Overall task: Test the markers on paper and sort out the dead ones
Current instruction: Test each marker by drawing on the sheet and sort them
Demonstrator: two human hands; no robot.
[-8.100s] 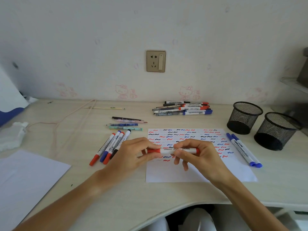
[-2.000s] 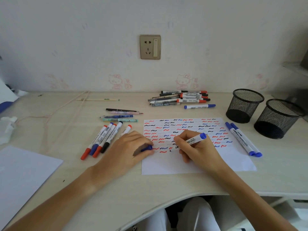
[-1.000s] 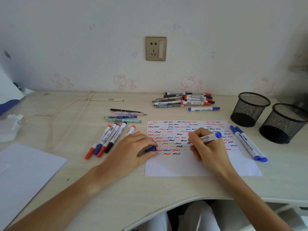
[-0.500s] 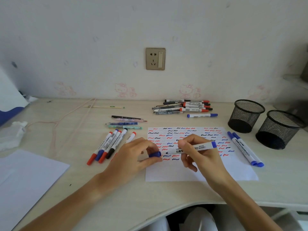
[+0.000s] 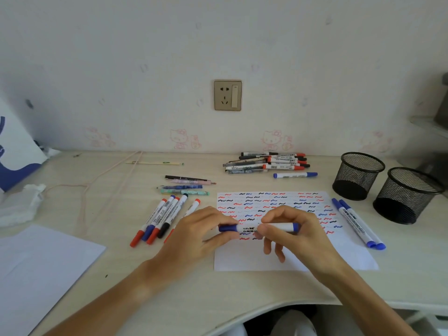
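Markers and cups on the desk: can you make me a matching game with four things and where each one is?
Things:
1. blue marker
2. two blue markers
3. mesh cups
4. marker pile

Places:
A. at the back of the desk, near the wall
B. on the right edge of the test paper
C. held in both hands, the left hand and the right hand
D. far right on the desk

Pairs: 1-C, 2-B, 3-D, 4-A

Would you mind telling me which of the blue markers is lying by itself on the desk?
The lone blue marker just in front of the far pile. The two blue markers right of the paper lie paired, and another is held in both hands.
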